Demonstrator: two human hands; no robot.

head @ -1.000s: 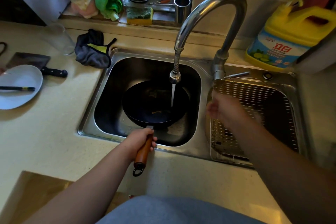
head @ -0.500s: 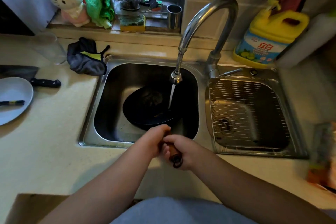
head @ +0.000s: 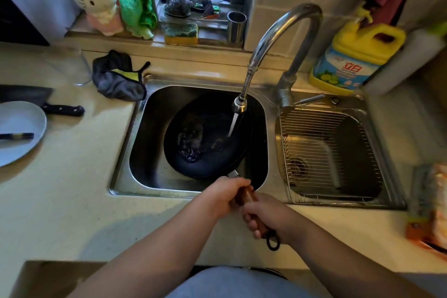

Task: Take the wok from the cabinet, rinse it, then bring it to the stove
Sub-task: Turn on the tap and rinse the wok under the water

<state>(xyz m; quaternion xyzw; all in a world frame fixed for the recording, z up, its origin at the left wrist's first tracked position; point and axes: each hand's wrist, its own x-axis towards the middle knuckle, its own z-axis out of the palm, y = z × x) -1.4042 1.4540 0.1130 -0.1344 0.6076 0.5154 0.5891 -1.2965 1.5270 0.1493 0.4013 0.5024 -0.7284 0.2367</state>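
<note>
The wok (head: pixel 208 138) sits tilted inside the left basin of the sink (head: pixel 125 176), centre of frame, under the running stream from the faucet (head: pixel 278 38). Both hands are clenched on its wooden handle (head: pixel 245 195): left hand (head: pixel 223 195) nearer the pan, right hand (head: pixel 268 216) at the handle's end, above the worktop (head: pixel 72 189)

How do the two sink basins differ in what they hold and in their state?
The left basin holds the tilted black wok under running water; the right basin holds only a wire rack and gets no water. The left basin's drain is hidden by the wok; the right basin's shows through the rack. Both are stainless steel.
</note>
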